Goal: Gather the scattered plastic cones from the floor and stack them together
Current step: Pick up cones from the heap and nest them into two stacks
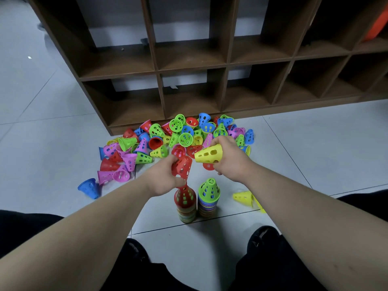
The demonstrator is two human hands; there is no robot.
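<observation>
Head view: left hand [161, 180] fingers [170, 160] curled round red cone [184, 167], right hand [232, 163] fingers [217, 141] curled round yellow cone [209, 154].

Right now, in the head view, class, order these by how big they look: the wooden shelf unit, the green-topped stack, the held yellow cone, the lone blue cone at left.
1. shelf unit
2. green-topped stack
3. yellow cone in the right hand and blue cone: they look about alike, so they are left unranked.
</observation>
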